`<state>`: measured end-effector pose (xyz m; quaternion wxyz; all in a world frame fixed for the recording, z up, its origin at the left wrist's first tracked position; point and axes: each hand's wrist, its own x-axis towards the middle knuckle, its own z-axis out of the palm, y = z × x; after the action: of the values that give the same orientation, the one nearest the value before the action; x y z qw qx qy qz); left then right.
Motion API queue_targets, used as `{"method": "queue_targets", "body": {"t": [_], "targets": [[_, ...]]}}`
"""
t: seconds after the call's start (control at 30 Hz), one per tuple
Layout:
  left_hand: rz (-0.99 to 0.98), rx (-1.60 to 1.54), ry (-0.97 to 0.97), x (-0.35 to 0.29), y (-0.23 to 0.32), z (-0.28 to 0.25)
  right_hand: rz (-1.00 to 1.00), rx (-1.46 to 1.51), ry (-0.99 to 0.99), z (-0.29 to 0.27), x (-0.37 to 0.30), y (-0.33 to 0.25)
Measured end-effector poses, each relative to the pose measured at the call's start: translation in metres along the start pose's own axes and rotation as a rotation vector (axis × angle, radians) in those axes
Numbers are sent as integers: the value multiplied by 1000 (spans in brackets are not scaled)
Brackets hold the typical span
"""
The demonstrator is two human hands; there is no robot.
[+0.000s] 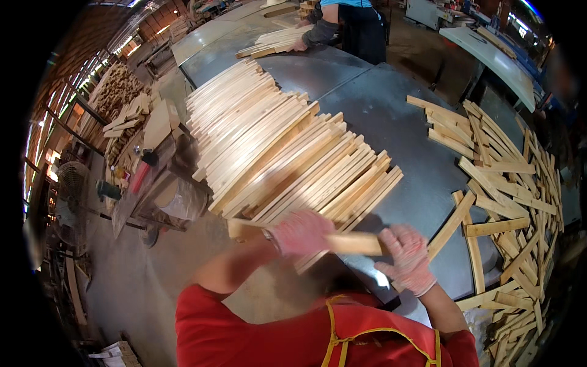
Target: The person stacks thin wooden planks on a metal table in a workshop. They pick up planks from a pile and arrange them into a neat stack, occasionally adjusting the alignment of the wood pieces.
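Note:
Near the table's front edge, my left hand [302, 232], in a pinkish knit glove and slightly blurred, is wrapped around a pale wooden strip [356, 243]. The strip lies crosswise in front of me, and one end sticks out left of that hand. At its right end my right hand [408, 258], gloved the same way, has its fingers curled over the wood. Just beyond my hands a long row of similar wooden strips [287, 153] lies side by side on the grey metal table [422, 189]. Under my left hand, the near end of another strip [310, 262] shows.
A jumbled heap of loose strips [501, 202] covers the table's right side and spills toward me. Across the table, a person [354, 27] handles another batch of strips [275, 41]. On the left are a cluttered workbench [147, 183], a fan [72, 183] and stacked wood [119, 85].

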<state>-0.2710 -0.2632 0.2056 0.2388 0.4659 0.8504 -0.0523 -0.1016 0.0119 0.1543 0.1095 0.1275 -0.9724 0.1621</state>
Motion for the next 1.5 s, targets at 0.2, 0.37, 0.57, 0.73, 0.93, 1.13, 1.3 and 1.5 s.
{"method": "queue_targets", "body": {"t": [0.2, 0.37, 0.57, 0.73, 0.93, 1.13, 1.3, 1.5], "targets": [[-473, -371, 867, -7, -189, 79, 520, -35, 99, 46, -53, 55], [-651, -238, 606, -1, -246, 94, 961, -133, 95, 68, -110, 91], [-849, 161, 550, 16, -222, 90, 1354, -18, 183, 95, -99, 119], [-264, 191, 769, 69, -101, 103, 1294, 486, 76, 80, -81, 73], [-59, -326, 168, 117, 145, 162, 1194, 290, 341, 32, -127, 163], [-88, -321, 359, 136, 191, 201, 1437, -152, 246, 10, -164, 313], [-306, -493, 362, 137, 159, 204, 1137, -61, 85, 34, -208, 265], [-324, -766, 269, 124, 138, 189, 997, 142, -260, 27, -176, 179]]}}
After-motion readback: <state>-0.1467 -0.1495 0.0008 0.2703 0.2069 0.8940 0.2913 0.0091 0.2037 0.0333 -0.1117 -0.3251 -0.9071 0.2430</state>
